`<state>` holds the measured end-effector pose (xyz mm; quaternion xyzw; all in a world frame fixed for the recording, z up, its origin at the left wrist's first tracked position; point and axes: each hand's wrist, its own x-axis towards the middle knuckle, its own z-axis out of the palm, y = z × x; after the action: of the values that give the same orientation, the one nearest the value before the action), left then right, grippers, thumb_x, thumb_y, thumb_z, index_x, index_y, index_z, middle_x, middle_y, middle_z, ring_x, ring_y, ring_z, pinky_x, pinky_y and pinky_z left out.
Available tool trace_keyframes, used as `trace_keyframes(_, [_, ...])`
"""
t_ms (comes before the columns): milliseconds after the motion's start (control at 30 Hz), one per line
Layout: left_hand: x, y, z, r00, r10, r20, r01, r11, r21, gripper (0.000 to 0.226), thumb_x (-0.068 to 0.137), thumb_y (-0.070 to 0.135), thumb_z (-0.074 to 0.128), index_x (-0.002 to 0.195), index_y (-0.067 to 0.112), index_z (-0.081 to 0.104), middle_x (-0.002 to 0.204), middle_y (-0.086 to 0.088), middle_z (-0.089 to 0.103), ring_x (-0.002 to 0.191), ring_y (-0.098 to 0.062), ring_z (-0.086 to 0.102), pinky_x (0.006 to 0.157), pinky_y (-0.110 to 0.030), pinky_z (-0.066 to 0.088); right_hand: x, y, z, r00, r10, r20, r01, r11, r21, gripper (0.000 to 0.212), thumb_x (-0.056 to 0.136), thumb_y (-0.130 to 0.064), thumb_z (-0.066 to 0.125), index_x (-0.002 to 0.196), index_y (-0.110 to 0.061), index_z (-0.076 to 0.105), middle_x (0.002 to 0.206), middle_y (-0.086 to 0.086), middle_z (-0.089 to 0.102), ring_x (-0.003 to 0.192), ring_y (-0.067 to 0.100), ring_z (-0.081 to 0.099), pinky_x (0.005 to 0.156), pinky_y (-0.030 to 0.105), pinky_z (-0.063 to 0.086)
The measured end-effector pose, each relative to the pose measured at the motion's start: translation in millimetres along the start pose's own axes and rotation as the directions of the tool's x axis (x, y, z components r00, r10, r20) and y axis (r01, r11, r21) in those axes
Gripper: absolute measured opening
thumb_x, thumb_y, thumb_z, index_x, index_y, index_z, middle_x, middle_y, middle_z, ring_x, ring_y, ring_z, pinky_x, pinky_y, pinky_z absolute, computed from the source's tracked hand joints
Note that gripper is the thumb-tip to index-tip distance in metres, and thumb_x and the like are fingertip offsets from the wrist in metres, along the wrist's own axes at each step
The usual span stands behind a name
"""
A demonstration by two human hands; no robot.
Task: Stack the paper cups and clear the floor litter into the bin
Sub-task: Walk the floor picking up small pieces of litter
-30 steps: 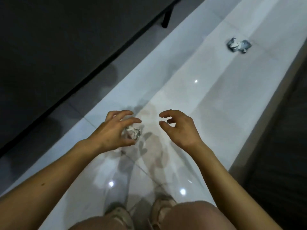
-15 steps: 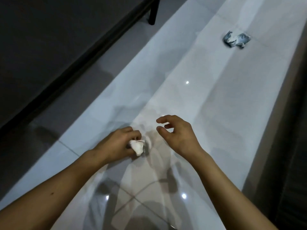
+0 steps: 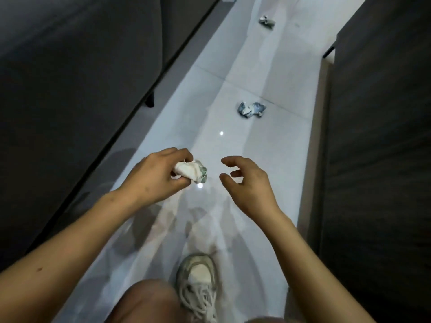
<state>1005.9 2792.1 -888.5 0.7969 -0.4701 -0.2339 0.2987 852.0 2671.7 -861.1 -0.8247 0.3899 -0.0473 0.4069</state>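
Note:
My left hand (image 3: 156,176) is shut on a crumpled white paper ball (image 3: 192,171), held above the glossy white tiled floor (image 3: 268,159). My right hand (image 3: 247,185) hovers beside it on the right, fingers apart and curled, holding nothing. A second crumpled paper, bluish-white (image 3: 251,109), lies on the floor ahead of my hands. A third crumpled piece (image 3: 267,21) lies farther along the same strip. No bin and no paper cups are in view.
The floor is a narrow strip between a dark sofa (image 3: 70,78) with a black leg (image 3: 149,99) on the left and a dark wooden cabinet (image 3: 382,136) on the right. My shoe (image 3: 198,280) and knee are at the bottom.
My left hand closed on the white paper ball and lifted it off the floor. The view rose and tilted forward, bringing a farther piece of litter into sight.

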Motion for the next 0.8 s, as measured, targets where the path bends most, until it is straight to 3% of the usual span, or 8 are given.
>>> trace_keyframes(267, [140.9, 62.5, -47.1, 0.997, 0.034, 0.073, -0.04, 0.996, 0.074, 0.028, 0.066, 0.041, 0.048, 0.093, 0.033, 0.054, 0.08, 0.009, 0.053, 0.068, -0.019, 0.053, 0.065, -0.034, 0.045, 109.1, -11.1, -84.0, 0.997, 0.069, -0.036, -0.071, 0.997, -0.032, 0.037, 0.086, -0.019, 0.057, 0.122, -0.026, 0.051, 0.125, -0.005, 0.051, 0.096, 0.012, 0.056, 0.086, 0.025, 0.044])
trace_keyframes(400, [217.1, 59.8, -43.6, 0.989, 0.1, 0.107, -0.109, 0.991, 0.081, 0.039, 0.06, 0.052, 0.036, 0.094, 0.038, 0.046, 0.079, 0.009, 0.052, 0.072, -0.022, 0.055, 0.067, -0.038, 0.048, 168.9, 5.6, -106.5, 0.991, 0.113, -0.067, -0.117, 0.991, -0.062, 0.036, 0.086, -0.02, 0.057, 0.121, -0.024, 0.053, 0.127, -0.004, 0.05, 0.099, 0.018, 0.057, 0.09, 0.031, 0.045])
trace_keyframes(500, [272.7, 44.3, -34.8, 0.979, 0.13, 0.154, -0.144, 0.986, 0.084, 0.037, 0.06, 0.052, 0.037, 0.091, 0.035, 0.05, 0.078, 0.009, 0.052, 0.072, -0.022, 0.054, 0.067, -0.039, 0.049, 212.3, 30.0, -103.4, 0.982, 0.165, -0.09, -0.17, 0.984, -0.05, 0.038, 0.084, -0.019, 0.059, 0.121, -0.024, 0.053, 0.128, -0.005, 0.05, 0.1, 0.018, 0.056, 0.088, 0.029, 0.045])
trace_keyframes(667, [334.8, 7.2, 0.5, 0.996, 0.059, 0.068, -0.06, 0.998, 0.01, 0.032, 0.064, 0.047, 0.044, 0.091, 0.033, 0.053, 0.086, 0.011, 0.055, 0.078, -0.018, 0.055, 0.071, -0.037, 0.047, 279.8, 76.6, -71.8, 0.975, 0.213, -0.06, -0.217, 0.973, -0.075, 0.043, 0.083, -0.019, 0.061, 0.125, -0.024, 0.051, 0.132, -0.004, 0.046, 0.11, 0.019, 0.053, 0.087, 0.029, 0.043])
trace_keyframes(800, [358.9, -10.3, 36.6, 0.983, 0.071, 0.169, -0.081, 0.995, 0.054, 0.029, 0.066, 0.039, 0.047, 0.093, 0.032, 0.054, 0.083, 0.009, 0.052, 0.079, -0.021, 0.053, 0.072, -0.04, 0.049, 311.7, 113.3, -38.4, 0.974, 0.202, -0.102, -0.213, 0.971, -0.109, 0.049, 0.082, -0.019, 0.062, 0.128, -0.021, 0.048, 0.136, 0.002, 0.042, 0.115, 0.025, 0.05, 0.087, 0.034, 0.045])
